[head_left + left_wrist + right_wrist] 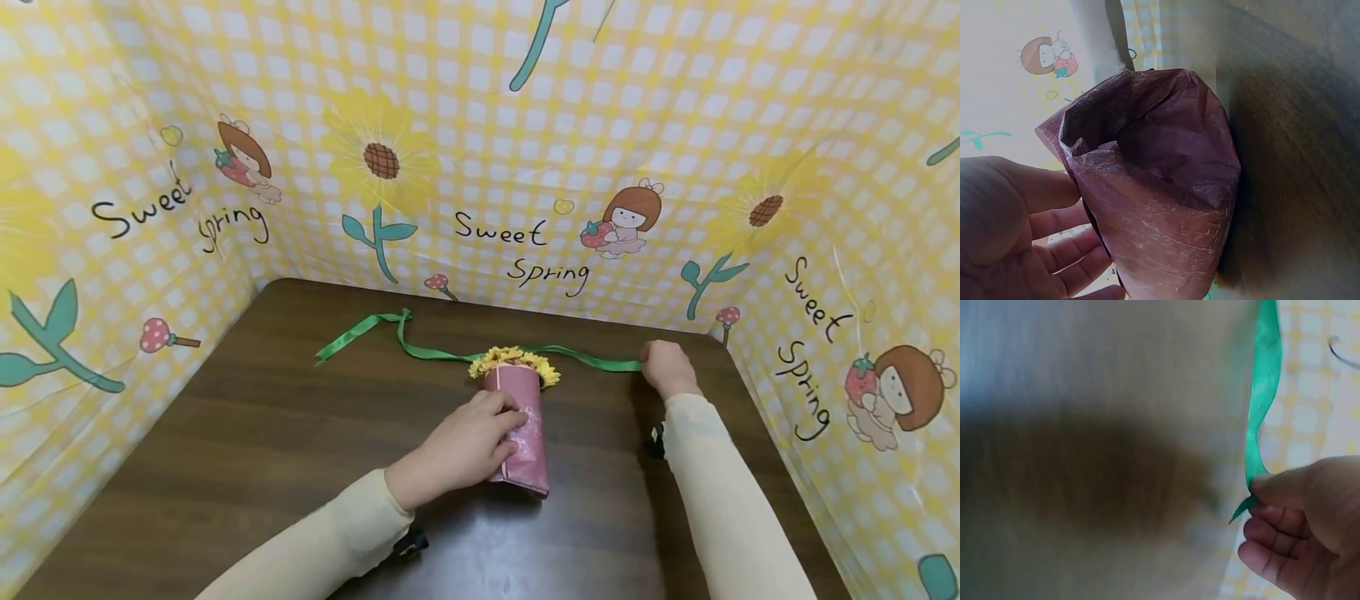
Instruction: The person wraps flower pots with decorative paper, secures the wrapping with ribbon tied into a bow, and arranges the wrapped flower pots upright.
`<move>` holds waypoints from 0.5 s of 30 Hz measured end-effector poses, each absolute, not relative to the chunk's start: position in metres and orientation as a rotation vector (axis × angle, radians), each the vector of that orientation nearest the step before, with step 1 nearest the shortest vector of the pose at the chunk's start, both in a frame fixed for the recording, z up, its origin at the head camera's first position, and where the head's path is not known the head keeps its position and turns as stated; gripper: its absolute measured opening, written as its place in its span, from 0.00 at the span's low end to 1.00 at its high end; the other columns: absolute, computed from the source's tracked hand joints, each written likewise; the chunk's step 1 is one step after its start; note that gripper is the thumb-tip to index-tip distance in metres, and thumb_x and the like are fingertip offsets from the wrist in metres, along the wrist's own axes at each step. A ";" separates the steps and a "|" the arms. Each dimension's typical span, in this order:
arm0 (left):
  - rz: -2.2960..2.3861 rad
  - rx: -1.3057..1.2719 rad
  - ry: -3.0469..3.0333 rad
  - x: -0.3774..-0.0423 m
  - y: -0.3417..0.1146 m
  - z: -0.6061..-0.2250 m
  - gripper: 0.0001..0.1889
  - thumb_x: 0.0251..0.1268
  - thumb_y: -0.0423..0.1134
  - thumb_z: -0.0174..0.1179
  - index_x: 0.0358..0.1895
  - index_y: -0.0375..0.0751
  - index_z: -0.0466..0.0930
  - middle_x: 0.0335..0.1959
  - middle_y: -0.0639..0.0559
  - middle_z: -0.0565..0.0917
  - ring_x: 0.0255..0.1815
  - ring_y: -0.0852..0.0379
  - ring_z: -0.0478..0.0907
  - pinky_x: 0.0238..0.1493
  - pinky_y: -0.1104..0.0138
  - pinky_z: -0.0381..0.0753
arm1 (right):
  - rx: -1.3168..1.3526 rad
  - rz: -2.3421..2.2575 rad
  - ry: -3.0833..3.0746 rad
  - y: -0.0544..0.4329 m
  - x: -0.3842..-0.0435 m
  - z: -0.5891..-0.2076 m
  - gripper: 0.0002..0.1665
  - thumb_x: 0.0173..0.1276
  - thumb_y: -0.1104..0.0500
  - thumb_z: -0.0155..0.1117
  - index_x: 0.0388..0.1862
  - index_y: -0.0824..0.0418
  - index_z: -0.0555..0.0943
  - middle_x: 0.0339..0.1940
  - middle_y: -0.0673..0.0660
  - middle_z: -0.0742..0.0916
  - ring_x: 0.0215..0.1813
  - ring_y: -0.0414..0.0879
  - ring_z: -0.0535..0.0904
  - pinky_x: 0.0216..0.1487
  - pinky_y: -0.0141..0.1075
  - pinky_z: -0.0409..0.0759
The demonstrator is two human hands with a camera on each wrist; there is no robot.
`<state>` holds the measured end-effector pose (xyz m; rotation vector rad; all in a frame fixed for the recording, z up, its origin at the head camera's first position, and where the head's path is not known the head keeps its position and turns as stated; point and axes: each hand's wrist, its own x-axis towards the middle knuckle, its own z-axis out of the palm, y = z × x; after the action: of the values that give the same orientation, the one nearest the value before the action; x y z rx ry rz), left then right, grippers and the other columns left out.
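A bouquet of yellow flowers (551, 372) in a pink paper wrap (528, 467) lies on the table, blooms toward the back wall. My left hand (465, 437) rests on the wrap from above, its thumb and fingertips touching the paper. In the left wrist view the wrap's open lower end (1166, 137) faces the camera, beside the hand's loosely bent fingers. A long green ribbon (435, 354) runs across behind the flower heads, which hide part of it. Off to the right, my right hand (670, 368) pinches the ribbon's end between thumb and index finger; a short tail sticks out.
The dark wooden table (262, 417) is enclosed by a yellow checked cloth (465, 158) printed with flowers and figures at the back and sides. The ribbon's loose left end (345, 337) lies near the table's back edge.
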<state>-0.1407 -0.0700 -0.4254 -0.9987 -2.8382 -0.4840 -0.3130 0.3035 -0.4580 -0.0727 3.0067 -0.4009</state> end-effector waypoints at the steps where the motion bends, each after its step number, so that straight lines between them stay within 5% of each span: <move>1: -0.479 -0.998 -2.837 -0.140 -0.070 -0.426 0.19 0.71 0.44 0.63 0.62 0.45 0.83 0.55 0.50 0.79 0.58 0.51 0.74 0.60 0.59 0.79 | -0.049 -0.390 3.018 0.309 -0.311 -0.455 0.16 0.74 0.66 0.53 0.51 0.67 0.85 0.54 0.70 0.86 0.50 0.66 0.83 0.49 0.59 0.81; 11: -0.445 -0.988 -2.825 -0.141 -0.067 -0.426 0.19 0.71 0.44 0.64 0.62 0.45 0.83 0.56 0.50 0.79 0.58 0.52 0.75 0.59 0.60 0.79 | 0.134 -0.313 3.020 0.358 -0.296 -0.454 0.14 0.72 0.69 0.50 0.44 0.72 0.83 0.49 0.79 0.84 0.41 0.70 0.84 0.31 0.58 0.82; 15: -0.471 -0.985 -2.830 -0.140 -0.066 -0.426 0.19 0.71 0.44 0.64 0.63 0.46 0.83 0.57 0.51 0.79 0.58 0.52 0.74 0.59 0.59 0.80 | 0.161 -0.258 2.941 0.352 -0.289 -0.446 0.15 0.73 0.66 0.50 0.46 0.73 0.82 0.51 0.80 0.82 0.44 0.71 0.82 0.35 0.58 0.81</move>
<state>-0.1404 -0.0665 -0.4264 -0.9854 -2.8303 -0.4712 -0.2887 0.3524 -0.4457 0.1608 2.9407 -0.2578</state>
